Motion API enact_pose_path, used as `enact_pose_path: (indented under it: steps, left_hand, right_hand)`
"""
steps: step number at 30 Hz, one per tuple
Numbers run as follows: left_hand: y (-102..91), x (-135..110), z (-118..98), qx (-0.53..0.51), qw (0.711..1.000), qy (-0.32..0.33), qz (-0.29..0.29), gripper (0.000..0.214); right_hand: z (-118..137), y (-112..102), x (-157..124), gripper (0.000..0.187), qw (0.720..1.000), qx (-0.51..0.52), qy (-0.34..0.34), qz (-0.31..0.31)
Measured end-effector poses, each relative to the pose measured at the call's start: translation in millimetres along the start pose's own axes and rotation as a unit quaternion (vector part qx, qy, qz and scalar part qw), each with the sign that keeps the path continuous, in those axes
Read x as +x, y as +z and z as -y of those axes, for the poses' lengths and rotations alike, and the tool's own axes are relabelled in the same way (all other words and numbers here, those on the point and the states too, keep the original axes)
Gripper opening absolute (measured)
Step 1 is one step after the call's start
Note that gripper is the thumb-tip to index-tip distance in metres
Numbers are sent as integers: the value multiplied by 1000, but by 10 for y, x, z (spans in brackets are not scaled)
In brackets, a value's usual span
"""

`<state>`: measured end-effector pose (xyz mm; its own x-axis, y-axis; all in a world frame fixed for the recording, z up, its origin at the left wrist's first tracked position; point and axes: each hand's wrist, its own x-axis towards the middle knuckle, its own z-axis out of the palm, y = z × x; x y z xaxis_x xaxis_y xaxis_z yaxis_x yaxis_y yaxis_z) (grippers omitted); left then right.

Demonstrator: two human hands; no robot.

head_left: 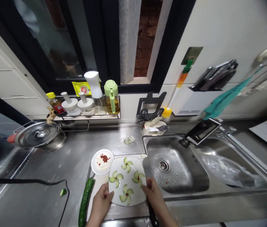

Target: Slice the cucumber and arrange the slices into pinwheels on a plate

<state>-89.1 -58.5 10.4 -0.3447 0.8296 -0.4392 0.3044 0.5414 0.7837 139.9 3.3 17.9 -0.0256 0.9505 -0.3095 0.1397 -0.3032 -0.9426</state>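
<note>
A white square plate (pixel 127 179) is gripped at its two sides, my left hand (pixel 101 201) at the lower left edge and my right hand (pixel 156 196) at the right. Thin pale-green cucumber slices (pixel 127 197) lie on it as several pinwheel flowers, some with red centres. Beneath the plate is a light cutting board (pixel 98 186); whether they touch, I cannot tell. A whole cucumber (pixel 85 200) lies along the board's left side. Behind my left hand stands a small round white dish (pixel 95 164) with red bits. A black knife handle (pixel 153 217) shows beside my right wrist.
To the right is a steel sink (pixel 178 170) with a plastic bag (pixel 228 170) in its second side. Cucumber scraps (pixel 129 140) lie behind the board, and a cucumber end (pixel 63 192) at left near a black cable (pixel 41 181). A lidded pot (pixel 41 135) and condiment rack (pixel 88 117) stand behind.
</note>
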Motion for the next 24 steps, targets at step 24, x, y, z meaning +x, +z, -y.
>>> enact_pose_path:
  steps: [24]
  left_hand:
    - [-169,-28,-134,-79,996,28,15,44]
  right_hand:
    - [452,228,-238,59,926,339,121,112]
